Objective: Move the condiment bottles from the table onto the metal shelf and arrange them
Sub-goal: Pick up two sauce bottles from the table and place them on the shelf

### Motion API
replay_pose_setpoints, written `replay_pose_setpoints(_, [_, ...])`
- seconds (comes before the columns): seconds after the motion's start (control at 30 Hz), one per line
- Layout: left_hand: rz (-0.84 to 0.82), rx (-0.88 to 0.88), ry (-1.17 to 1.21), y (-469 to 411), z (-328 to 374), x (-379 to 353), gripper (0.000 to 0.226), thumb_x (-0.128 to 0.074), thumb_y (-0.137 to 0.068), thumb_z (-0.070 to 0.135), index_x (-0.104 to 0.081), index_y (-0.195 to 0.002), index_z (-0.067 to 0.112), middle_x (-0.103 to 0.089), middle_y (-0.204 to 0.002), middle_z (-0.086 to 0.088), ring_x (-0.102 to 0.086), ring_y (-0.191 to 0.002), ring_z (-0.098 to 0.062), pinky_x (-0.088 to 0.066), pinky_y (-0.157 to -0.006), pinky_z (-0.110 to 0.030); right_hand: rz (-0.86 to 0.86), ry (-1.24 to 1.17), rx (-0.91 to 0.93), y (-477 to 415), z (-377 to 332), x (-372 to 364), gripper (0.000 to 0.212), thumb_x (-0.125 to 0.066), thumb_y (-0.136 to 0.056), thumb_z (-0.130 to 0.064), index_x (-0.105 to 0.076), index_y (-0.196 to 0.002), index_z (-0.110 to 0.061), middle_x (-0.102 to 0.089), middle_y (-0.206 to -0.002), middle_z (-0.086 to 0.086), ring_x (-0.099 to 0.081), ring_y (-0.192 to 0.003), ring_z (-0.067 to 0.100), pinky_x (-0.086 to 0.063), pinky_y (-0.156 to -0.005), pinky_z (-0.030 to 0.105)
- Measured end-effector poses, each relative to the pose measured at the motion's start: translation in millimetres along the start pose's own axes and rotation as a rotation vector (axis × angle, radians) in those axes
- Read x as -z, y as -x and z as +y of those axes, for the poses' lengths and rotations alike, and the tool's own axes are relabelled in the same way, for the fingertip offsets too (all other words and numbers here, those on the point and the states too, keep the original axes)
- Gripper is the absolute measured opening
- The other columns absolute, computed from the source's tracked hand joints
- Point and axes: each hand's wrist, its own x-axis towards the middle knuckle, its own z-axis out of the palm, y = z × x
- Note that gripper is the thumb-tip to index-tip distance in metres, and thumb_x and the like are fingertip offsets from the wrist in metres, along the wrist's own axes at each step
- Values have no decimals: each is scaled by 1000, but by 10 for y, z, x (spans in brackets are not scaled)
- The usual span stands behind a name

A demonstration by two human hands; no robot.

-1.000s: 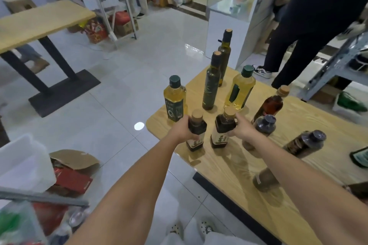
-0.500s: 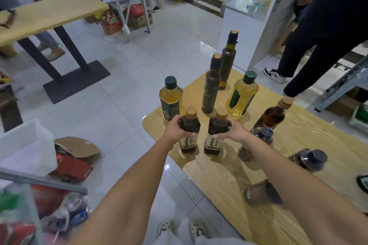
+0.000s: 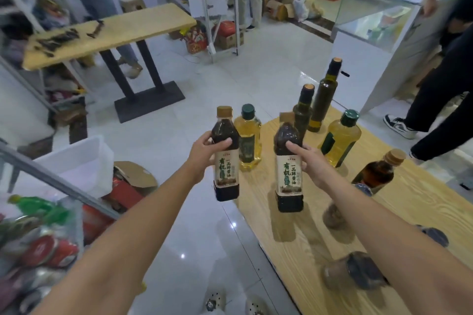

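Note:
My left hand [image 3: 204, 153] grips a dark soy sauce bottle [image 3: 226, 161] with a tan cap, held upright in the air left of the table edge. A second, matching soy sauce bottle [image 3: 289, 171] is held upright above the wooden table [image 3: 409, 212] by my right hand [image 3: 309, 161]. On the table stand two yellow oil bottles [image 3: 249, 140] [image 3: 341, 143], two tall dark green bottles [image 3: 303, 112] [image 3: 326, 97] and an amber bottle [image 3: 378, 174]. Blurred dark bottles [image 3: 358, 273] lie near my right forearm. A grey metal shelf rail [image 3: 58, 181] crosses at lower left.
A white plastic tub [image 3: 76, 161] and red packages sit at lower left beside the shelf rail. A second wooden table [image 3: 107, 33] on a black base stands on the white tile floor. A person in black [image 3: 440, 100] stands by a glass counter [image 3: 371, 23] at right.
Both hands have lifted the two soy sauce bottles off the table. The view has swung left, bringing the shelf rail and tub closer into frame.

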Motion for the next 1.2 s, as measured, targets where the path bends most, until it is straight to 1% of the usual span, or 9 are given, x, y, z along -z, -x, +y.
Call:
replay_pose_setpoints(0.13, [153, -100, 108, 290, 380, 318, 31, -64, -87, 23, -56, -115, 13, -65, -96, -3, -62, -88, -17, -49, -71, -35, -147, 61, 106, -12, -403, -494, 35, -66, -81, -39, -64, -102, -11, -71, -94, 7, -66, -90, 25, -49, -83, 39])
replay_pose_setpoints(0.27, [296, -226, 159, 667, 779, 781, 28, -66, -85, 24, -58, -109, 13, -65, -87, 3, -62, -73, -9, -47, -66, -31, -321, 42, 217, 75, -866, -1156, 25, -65, -83, -35, -65, -92, -12, -69, -83, 5, -65, -73, 19, -48, -66, 30])
replay_pose_setpoints(0.43, [460, -370, 181, 1322, 1332, 1478, 32, -70, -83, 23, -59, -110, 11, -68, -81, 2, -65, -64, -10, -52, -59, -26, -517, 30, 341, 360, -1487, -2194, 50, -70, -68, -47, -66, -99, -7, -70, -89, 9, -66, -77, 21, -51, -66, 27])
replay_pose_setpoints(0.6, [619, -511, 196, 2185, 1919, 2129, 31, -69, -83, 20, -61, -110, 8, -68, -78, -6, -65, -59, -18, -52, -51, -24, -714, -37, 457, 843, -2010, -3240, 54, -75, -66, -50, -66, -99, -8, -71, -91, 13, -66, -80, 27, -52, -77, 37])
replay_pose_setpoints(0.8, [817, -665, 160, 3173, 2459, 2711, 45, -77, -72, 31, -61, -106, 7, -69, -83, -11, -67, -64, -23, -53, -60, -30, -900, -55, 568, 1543, -2528, -4352, 74, -77, -54, -67, -61, -99, -10, -64, -91, 17, -60, -84, 30, -46, -81, 42])
replay_pose_setpoints(0.87, [881, -686, 143, 3471, 2589, 2796, 38, -75, -77, 30, -61, -104, 7, -68, -80, -10, -66, -60, -20, -53, -56, -27, -1016, -61, 612, 1838, -2662, -4646, 56, -74, -63, -61, -61, -85, -12, -67, -84, 14, -61, -77, 28, -47, -78, 40])
replay_pose_setpoints(0.97, [989, -712, 88, 3888, 2701, 2890, 31, -69, -83, 29, -62, -103, 7, -69, -78, -7, -66, -60, -17, -52, -55, -25, -1148, -72, 662, 2253, -2822, -5044, 30, -64, -82, -45, -60, -80, -15, -70, -72, 3, -64, -66, 19, -50, -74, 35])
replay_pose_setpoints(1.07, [1180, -706, -15, 4293, 2698, 2960, 30, -71, -80, 36, -64, -99, 14, -72, -80, -1, -68, -68, -15, -52, -68, -26, -1288, -102, 701, 2666, -2899, -5367, 31, -61, -85, -44, -62, -84, -13, -71, -79, 5, -65, -72, 20, -51, -77, 35])
replay_pose_setpoints(1.2, [1401, -699, -86, 4799, 2579, 2923, 28, -69, -83, 35, -63, -102, 14, -71, -77, 4, -67, -65, -7, -49, -60, -21, -1475, -134, 698, 3196, -2822, -5698, 43, -58, -87, -46, -63, -102, -5, -72, -97, 12, -69, -83, 23, -56, -75, 33])
